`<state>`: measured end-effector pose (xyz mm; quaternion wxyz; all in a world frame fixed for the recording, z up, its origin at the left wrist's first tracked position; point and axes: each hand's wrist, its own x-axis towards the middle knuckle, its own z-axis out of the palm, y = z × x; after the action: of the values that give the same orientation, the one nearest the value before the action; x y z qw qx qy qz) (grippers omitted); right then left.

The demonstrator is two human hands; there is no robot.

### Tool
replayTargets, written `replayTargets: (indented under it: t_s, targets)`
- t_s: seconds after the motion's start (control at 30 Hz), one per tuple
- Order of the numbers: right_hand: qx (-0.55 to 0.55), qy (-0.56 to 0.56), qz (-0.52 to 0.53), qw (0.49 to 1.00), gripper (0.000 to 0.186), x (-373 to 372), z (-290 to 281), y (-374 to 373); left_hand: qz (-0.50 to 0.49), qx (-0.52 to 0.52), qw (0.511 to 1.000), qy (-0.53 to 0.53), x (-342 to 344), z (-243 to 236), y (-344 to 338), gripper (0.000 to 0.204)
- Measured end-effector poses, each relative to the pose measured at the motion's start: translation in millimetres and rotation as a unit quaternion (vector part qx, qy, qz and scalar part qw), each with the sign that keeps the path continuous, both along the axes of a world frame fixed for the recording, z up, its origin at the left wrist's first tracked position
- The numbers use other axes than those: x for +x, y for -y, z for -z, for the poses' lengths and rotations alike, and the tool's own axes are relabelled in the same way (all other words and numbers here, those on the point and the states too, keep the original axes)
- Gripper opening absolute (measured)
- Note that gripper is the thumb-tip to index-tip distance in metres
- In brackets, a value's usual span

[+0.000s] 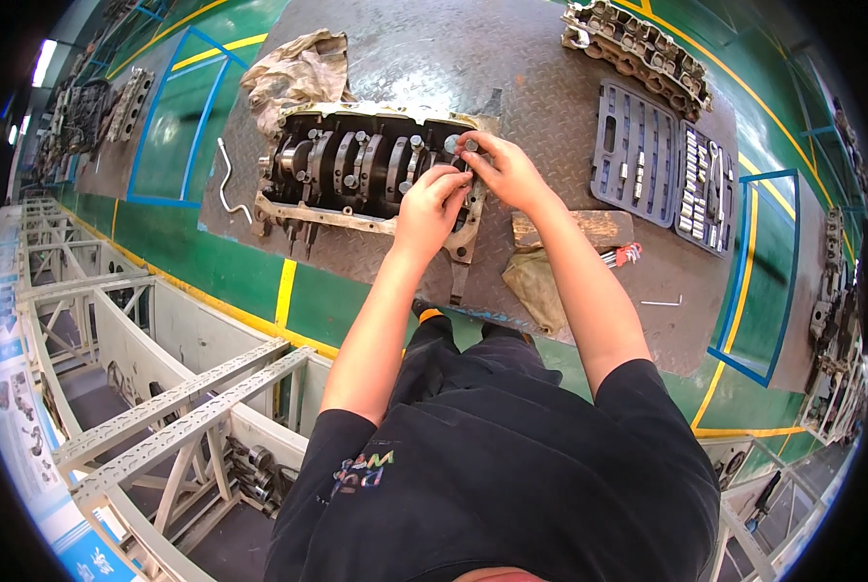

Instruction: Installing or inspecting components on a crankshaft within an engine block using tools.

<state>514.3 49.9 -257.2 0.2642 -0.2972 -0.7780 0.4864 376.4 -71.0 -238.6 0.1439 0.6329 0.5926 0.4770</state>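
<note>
Grey-white metal rack point(191, 403), lower left, with dark parts on its lower levels. Bent pale rod point(225, 177), lying near the left edge of the dark metal tabletop point(424, 63). Tan crumpled rag point(303, 70), at the back, just behind the next item. Engine block point(332, 217), on the tabletop in front of the person, open side up, long axis running left to right; crankshaft point(371, 165) lying inside, several bolt heads standing along it. Left hand point(428, 209), over the right end of the block, fingers bent and drawn narrow; cannot tell whether anything is held. Right hand point(507, 170), just beside the left, thumb and forefinger narrowly spaced at a bolt point(471, 145) near the block's right end; cannot tell whether it is gripped. Second rag point(535, 291), olive-tan, near the front edge, beside a wooden block point(589, 229). Hex key set point(625, 255), red holder. Cylinder head point(638, 58), far back. Socket case point(636, 145), open, blue-grey, silver sockets mostly in its right half. Single L-shaped key point(662, 303), lying apart, near the front.
</note>
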Motion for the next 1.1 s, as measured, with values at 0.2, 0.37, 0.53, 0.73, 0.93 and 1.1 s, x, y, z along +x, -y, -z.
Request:
replayTargets:
  t_s: [0.2, 0.37, 0.53, 0.73, 0.93, 1.1]
  targets:
    - [-0.013, -0.023, -0.018, 0.999, 0.03, 5, -2, 6, -0.001, -0.036, 0.998, 0.06, 1, 5, -2, 0.02]
    - [0.017, -0.12, -0.005, 0.993, 0.042, 14, 21, 13, -0.045, -0.122, 0.983, 0.128, 4, 8, -3, 0.019]
    - [0.05, -0.11, -0.015, 0.992, 0.056, 1, 10, 21, -0.039, -0.112, 0.987, 0.105, -2, 27, 0, 0.015]
    - [0.033, -0.03, 0.099, 0.994, 0.038, -15, 23, 24, -0.099, -0.106, 0.988, 0.05, -14, 12, 23, 0.023]
    - [0.043, -0.084, 0.091, 0.991, 0.03, -20, 23, 18, -0.249, 0.036, 0.961, -0.114, -47, 43, 42, 0.021]
    - [0.009, -0.105, 0.077, 0.991, 0.029, -27, 26, 14, -0.365, 0.059, 0.924, -0.095, -65, 49, 26, 0.022]
